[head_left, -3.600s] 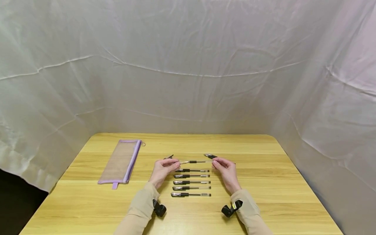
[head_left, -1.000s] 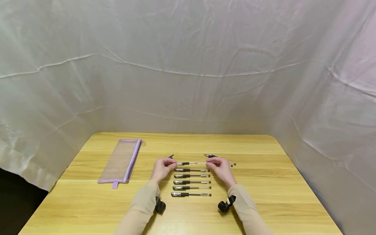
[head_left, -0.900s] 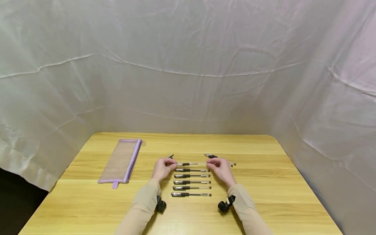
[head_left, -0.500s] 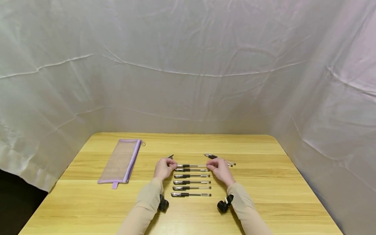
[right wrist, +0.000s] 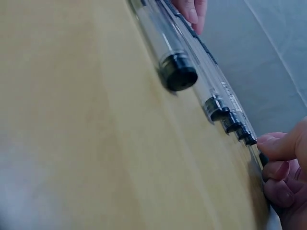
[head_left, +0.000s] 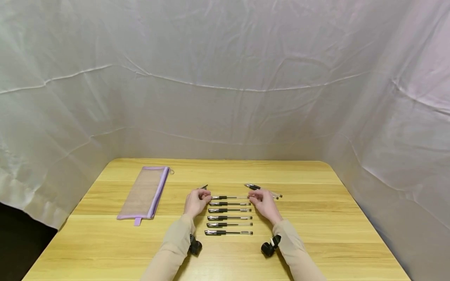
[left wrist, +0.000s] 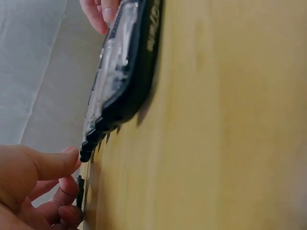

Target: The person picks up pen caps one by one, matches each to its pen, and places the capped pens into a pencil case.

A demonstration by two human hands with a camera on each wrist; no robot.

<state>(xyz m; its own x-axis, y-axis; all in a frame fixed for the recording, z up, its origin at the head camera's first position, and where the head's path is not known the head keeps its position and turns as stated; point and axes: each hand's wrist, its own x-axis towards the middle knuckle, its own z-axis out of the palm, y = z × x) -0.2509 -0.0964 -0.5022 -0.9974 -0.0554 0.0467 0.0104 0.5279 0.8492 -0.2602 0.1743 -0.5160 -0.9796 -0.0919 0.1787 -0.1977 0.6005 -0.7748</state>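
Several clear-barrelled gel pens with black grips lie parallel in a column; the nearest pen [head_left: 228, 233] is lowest in the head view. At the far end of the column, my left hand [head_left: 195, 203] pinches the capped end of the farthest gel pen [head_left: 220, 198]. Thumb and fingers of my right hand [head_left: 265, 203] are at that pen's clear tail end. In the left wrist view, the thumb [left wrist: 60, 163] partly hides the pen's cap. The right wrist view shows the right thumb [right wrist: 276, 143] close beside the stacked pen ends.
A purple mesh zip pouch [head_left: 144, 193] lies flat at the left of the wooden table [head_left: 337, 242]. Loose pens [head_left: 253, 186] lie beyond the right hand, and another pen [head_left: 204, 187] is partly hidden behind the left. A grey curtain [head_left: 225, 97] surrounds the table.
Both hands have lowered the farthest pen from above the table into the column, lining it up with the others. Over the last half second, the right hand has shifted slightly right.
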